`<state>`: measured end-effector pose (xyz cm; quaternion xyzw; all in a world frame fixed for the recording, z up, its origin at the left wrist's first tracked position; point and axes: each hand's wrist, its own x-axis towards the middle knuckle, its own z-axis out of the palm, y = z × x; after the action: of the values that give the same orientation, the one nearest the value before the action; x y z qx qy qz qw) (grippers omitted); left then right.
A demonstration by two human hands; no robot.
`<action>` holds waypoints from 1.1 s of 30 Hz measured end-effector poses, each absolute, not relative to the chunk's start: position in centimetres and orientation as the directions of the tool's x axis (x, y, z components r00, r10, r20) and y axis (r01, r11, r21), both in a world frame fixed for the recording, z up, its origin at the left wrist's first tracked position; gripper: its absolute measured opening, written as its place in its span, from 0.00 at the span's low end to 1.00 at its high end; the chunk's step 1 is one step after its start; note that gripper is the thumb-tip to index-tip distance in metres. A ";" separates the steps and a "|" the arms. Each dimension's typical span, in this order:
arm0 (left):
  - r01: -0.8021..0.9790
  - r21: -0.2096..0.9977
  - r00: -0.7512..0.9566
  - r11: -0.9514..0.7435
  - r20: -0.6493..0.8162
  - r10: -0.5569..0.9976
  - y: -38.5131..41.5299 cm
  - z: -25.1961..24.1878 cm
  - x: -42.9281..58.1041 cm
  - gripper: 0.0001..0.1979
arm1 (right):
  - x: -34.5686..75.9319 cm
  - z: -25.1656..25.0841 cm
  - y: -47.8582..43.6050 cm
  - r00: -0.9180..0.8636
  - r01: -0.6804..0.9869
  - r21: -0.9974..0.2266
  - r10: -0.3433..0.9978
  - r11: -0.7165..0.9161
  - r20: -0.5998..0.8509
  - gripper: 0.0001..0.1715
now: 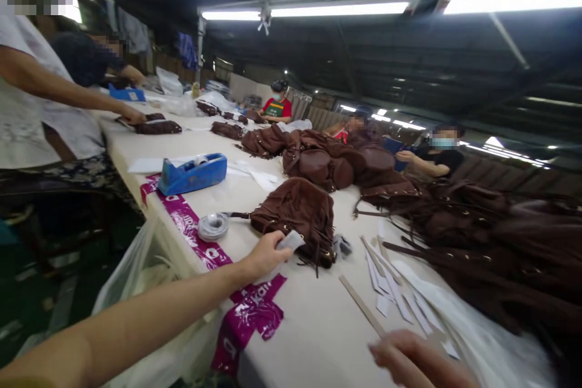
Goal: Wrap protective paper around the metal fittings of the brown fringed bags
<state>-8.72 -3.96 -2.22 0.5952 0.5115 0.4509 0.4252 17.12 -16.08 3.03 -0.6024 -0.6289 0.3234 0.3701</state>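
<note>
My left hand [267, 253] is closed on a small greyish-white piece of sheet [293, 240], pinched between thumb and fingers. It is held over the near side of a dark brown leather bag [295, 209], which lies on the table with its strap to the left. Against the bag's right corner is a crumpled grey wad [342, 246]. My right hand [421, 361], blurred and cut off by the lower edge, has its fingers somewhat apart with nothing seen in them. Its fingertips are close to the end of a tan strip [361, 305]; contact cannot be made out.
A grey coil [213, 227] and a blue tape dispenser [193, 173] stand left of the bag. Purple printed tape [188, 221] runs along the table edge. Brown bags [454, 224] are heaped right, behind paper strips [386, 279]. Co-workers surround the table; one's hand [133, 115] touches a bag.
</note>
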 end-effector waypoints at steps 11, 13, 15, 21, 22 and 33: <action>0.130 0.973 0.154 -0.192 0.171 0.973 -4.0 -3.1 -8.6 0.07 | 7.0 0.6 -4.1 -0.212 0.380 -0.922 0.977 0.070 -0.013 0.19; 0.148 0.968 0.168 -0.204 0.179 0.969 -3.8 -3.2 -8.6 0.06 | 7.2 0.0 -3.9 -0.202 0.381 -0.923 0.979 0.047 -0.034 0.20; 0.154 0.966 0.187 -0.207 0.177 0.966 -3.8 -3.1 -8.8 0.06 | 7.2 -0.4 -3.9 -0.187 0.375 -0.926 0.982 0.039 -0.034 0.21; 0.042 0.989 0.244 -0.145 0.130 0.961 -4.0 -2.4 -9.1 0.11 | 6.7 -0.7 -4.6 -0.148 0.321 -0.947 0.989 0.017 -0.032 0.25; 0.001 0.994 0.247 -0.110 0.106 0.963 -4.1 -2.3 -9.0 0.12 | 6.7 -0.6 -4.7 -0.145 0.296 -0.955 0.988 -0.007 -0.052 0.25; -0.335 0.898 0.370 0.284 -0.152 0.917 -5.1 -1.5 -8.8 0.21 | 6.8 -1.1 -5.0 -0.095 0.178 -0.972 0.980 -0.156 -0.174 0.24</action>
<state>-8.83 -5.08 -1.47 0.4103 0.3544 0.4354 0.7187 6.79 -5.05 -1.05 -0.5523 -0.5243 0.5222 0.3839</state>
